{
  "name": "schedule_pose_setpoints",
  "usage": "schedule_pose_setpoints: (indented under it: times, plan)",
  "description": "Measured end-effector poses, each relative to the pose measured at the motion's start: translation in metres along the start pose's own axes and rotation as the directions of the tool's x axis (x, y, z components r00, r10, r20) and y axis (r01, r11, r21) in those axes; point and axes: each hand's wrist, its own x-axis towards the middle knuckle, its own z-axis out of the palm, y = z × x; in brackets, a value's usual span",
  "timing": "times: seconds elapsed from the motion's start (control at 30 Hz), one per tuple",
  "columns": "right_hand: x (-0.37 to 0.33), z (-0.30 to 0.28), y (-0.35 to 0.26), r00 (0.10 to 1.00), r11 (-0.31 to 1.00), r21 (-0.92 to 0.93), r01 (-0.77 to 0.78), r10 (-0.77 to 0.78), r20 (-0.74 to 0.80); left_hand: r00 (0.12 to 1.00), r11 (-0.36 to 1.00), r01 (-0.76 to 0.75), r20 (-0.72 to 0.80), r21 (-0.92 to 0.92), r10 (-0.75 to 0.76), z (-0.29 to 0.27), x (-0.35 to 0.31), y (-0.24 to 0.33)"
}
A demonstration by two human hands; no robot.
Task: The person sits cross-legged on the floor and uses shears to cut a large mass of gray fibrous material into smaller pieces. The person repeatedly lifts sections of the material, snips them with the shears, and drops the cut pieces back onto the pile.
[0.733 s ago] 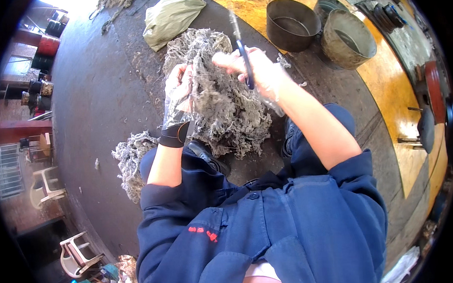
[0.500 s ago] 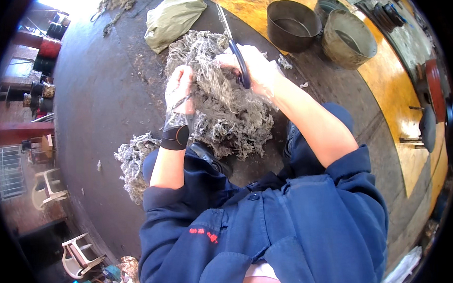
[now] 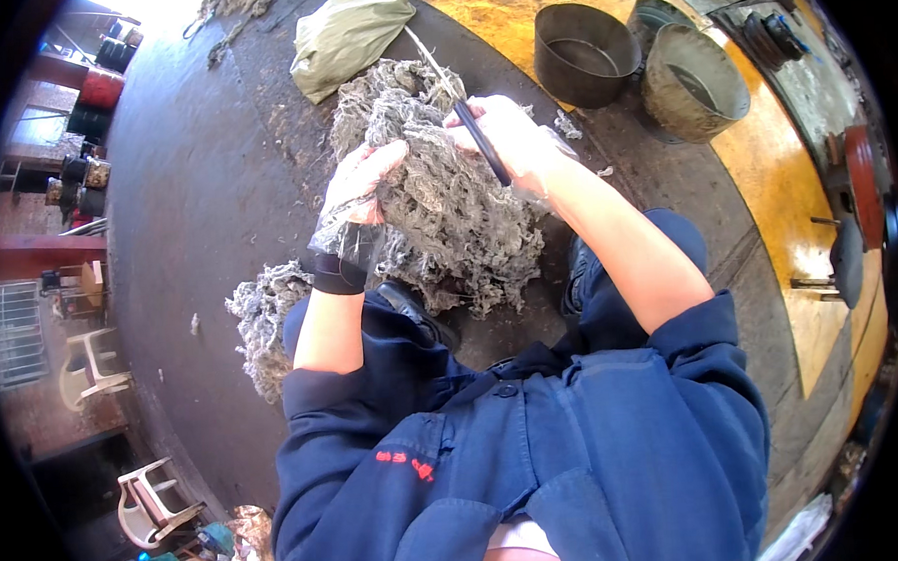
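Over the far half of the large grey fibre heap (image 3: pixel 462 231), the two hands faced each other, the left hand (image 3: pixel 359 187) at the heap's left edge and the right hand (image 3: pixel 519 140) at its far right, with matted fluff lying between them. The heap sat on the dark floor (image 3: pixel 208 180), just ahead of the person's shoes (image 3: pixel 418 313), its long axis running away from the body and leaning a little left. The left hand was against the fluff, thumb and fingers near together; whether that grip was pinched on a tuft could not be told, since the fingertips were hidden. The right grip was clamped on the handle of dark-handled scissors (image 3: pixel 483 144), its fingertips close to the heap's far part. The scissors slanted across that part, handle to the right, metal end pointing beyond the heap toward the olive bag (image 3: pixel 347 42); seen nearly edge-on, they did not show whether the blades were apart. A smaller fibre heap (image 3: pixel 267 321) lay left of the large one, and a round metal pan (image 3: pixel 582 63) stood beyond its right side.
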Motion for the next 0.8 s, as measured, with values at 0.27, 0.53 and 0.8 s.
schedule_pose_setpoints:
  times: [0.27, 0.53, 0.8]
  plan:
    - [-0.011, 0.01, -0.033, 0.98, 0.855, -0.519, -0.001, -0.104, -0.173, 0.971, 0.949, -0.16, -0.127, 0.271, 0.2, 0.014, -0.005, -0.003]
    - [0.002, 0.02, -0.007, 0.996, 0.976, -0.198, -0.087, 0.083, -0.029, 0.988, 0.988, -0.154, -0.02, -0.03, 0.154, 0.003, 0.004, -0.008]
    - [-0.01, -0.003, -0.026, 0.996, 0.872, 0.483, -0.072, 0.036, 0.083, 0.997, 0.951, -0.075, -0.057, -0.299, 0.061, -0.012, 0.003, 0.002]
